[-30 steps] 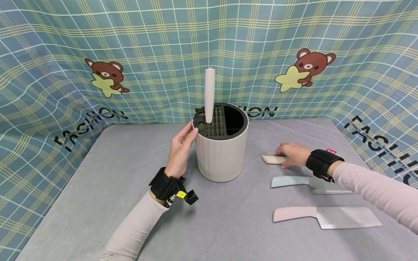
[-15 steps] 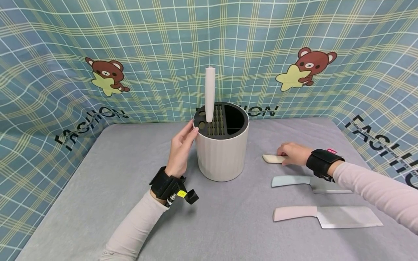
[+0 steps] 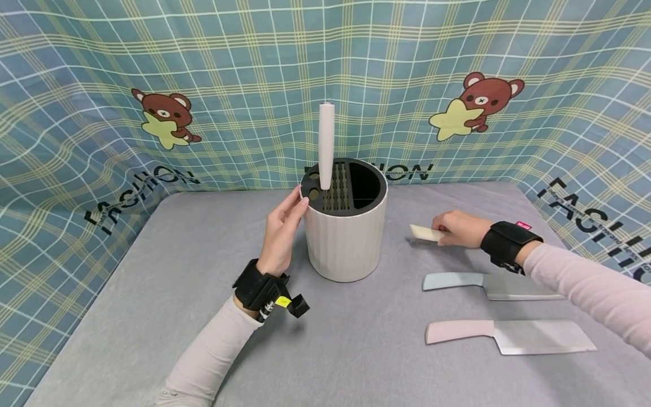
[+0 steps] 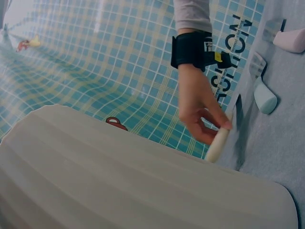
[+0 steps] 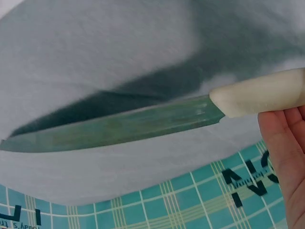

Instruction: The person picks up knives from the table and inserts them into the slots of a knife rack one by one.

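Observation:
My right hand pinches the cream handle of a kitchen knife. The right wrist view shows that knife's long, narrow blade held just off the cloth, its shadow beneath. My left hand rests with fairly straight fingers and thumb against the left rim of a round, ribbed white knife holder. Black slotted inserts and an open compartment form the holder's top. Out of it stands a white handle; whatever is below the handle is hidden. In the left wrist view the holder's wall fills the foreground.
Right of the holder, a blue-handled knife and a pink-handled cleaver lie flat, handles to the left. My right sleeve overlaps the blue knife's blade end. Grey cloth covers the table; a plaid curtain hangs behind.
My right hand has lifted the cream-handled knife slightly off the table, moving a little up and away from the blue-handled one. The left hand stays at the holder.

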Demonstrator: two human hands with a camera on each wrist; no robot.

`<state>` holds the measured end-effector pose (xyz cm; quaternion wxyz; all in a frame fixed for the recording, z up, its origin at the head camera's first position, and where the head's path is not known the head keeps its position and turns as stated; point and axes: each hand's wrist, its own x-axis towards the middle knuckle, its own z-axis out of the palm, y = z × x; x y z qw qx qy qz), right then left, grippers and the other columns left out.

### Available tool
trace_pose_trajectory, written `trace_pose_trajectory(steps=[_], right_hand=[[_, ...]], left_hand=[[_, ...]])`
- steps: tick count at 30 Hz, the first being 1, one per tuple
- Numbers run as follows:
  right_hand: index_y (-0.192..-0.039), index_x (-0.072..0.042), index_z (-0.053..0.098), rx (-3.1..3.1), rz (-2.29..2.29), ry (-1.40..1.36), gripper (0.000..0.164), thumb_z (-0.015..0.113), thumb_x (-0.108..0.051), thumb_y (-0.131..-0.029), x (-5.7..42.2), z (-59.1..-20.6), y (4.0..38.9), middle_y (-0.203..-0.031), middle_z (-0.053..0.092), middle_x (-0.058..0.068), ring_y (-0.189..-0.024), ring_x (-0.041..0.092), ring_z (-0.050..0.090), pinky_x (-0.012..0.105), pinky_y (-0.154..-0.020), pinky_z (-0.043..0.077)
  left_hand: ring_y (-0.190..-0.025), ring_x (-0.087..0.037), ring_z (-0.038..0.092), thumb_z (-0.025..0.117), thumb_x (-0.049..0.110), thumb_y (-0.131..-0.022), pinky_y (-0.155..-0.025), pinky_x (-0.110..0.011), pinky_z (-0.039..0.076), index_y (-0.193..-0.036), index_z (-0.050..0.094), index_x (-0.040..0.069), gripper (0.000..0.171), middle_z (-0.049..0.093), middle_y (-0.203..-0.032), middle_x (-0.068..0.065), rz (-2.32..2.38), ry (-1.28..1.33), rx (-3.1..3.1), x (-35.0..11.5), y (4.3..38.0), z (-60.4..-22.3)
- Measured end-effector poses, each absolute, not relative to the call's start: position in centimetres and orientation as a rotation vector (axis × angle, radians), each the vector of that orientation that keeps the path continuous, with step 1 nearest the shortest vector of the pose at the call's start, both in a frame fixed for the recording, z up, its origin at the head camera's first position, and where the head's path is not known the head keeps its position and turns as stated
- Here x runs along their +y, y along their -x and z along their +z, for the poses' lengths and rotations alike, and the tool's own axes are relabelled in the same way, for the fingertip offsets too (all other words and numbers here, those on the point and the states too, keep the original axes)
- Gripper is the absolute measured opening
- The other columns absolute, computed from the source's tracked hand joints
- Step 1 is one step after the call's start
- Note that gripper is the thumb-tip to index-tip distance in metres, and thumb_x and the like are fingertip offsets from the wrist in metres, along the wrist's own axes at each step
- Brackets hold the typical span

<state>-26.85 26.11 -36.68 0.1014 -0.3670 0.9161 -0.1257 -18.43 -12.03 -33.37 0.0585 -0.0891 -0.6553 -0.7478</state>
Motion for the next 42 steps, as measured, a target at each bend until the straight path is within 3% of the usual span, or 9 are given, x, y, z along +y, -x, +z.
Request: trace_pose_trajectory(steps=[7, 17, 42], right_hand=[[-0.092, -0.004, 0.066, 2.749, -0.424, 1.11, 0.013, 0.074, -0.002, -0.082, 25.6, -35.2, 27.0, -0.075, 0.055, -0.002, -0.065, 0.009, 0.041, 0.022, -0.055, 0.035], [-0.092, -0.006, 0.066, 2.761, -0.435, 1.096, 0.012, 0.074, -0.002, -0.083, 25.3, -34.3, 27.5, -0.073, 0.053, -0.003, -0.064, 0.011, 0.04, 0.023, -0.056, 0.034], [-0.094, -0.001, 0.067, 2.796, -0.531, 1.063, 0.01, 0.072, -0.003, -0.085, 24.2, -30.8, 27.8, -0.081, 0.065, 0.003, -0.07, 0.013, 0.057, 0.024, -0.055, 0.049]], left_hand=[[-0.142, -0.01, 0.031, 0.052, 0.027, -0.102, -0.118, -0.022, 0.03, -0.152, 0.032, 0.012, 0.056, 0.029, -0.158, 0.0, -2.265, 0.255, -1.987, -12.0, 18.4, -33.4], [-0.142, -0.01, 0.031, 0.052, 0.025, -0.102, -0.118, -0.022, 0.03, -0.152, 0.031, 0.012, 0.057, 0.029, -0.158, 0.0, -2.267, 0.262, -1.985, -12.0, 18.4, -33.4], [-0.142, -0.013, 0.031, 0.051, 0.023, -0.102, -0.119, -0.024, 0.03, -0.152, 0.031, 0.009, 0.055, 0.029, -0.158, -0.002, -2.26, 0.238, -1.988, -12.1, 18.7, -33.5]])
